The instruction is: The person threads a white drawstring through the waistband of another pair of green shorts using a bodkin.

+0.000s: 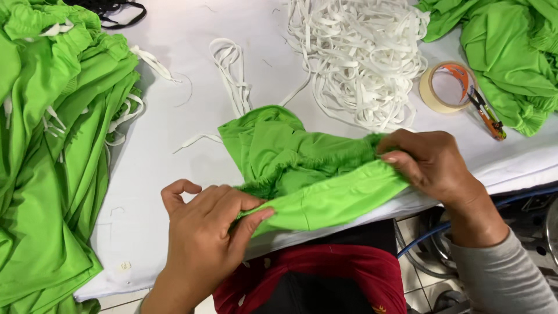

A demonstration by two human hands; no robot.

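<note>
A bright green garment with a gathered waistband lies at the near edge of the white table. My left hand pinches the waistband's left end between thumb and fingers. My right hand grips the waistband's right end, and the band is stretched between the two hands. A white elastic strip lies looped just behind the garment.
A heap of green garments fills the left side, another green pile the back right. A tangle of white elastic strips lies at the back. A roll of tape and small snips sit at right.
</note>
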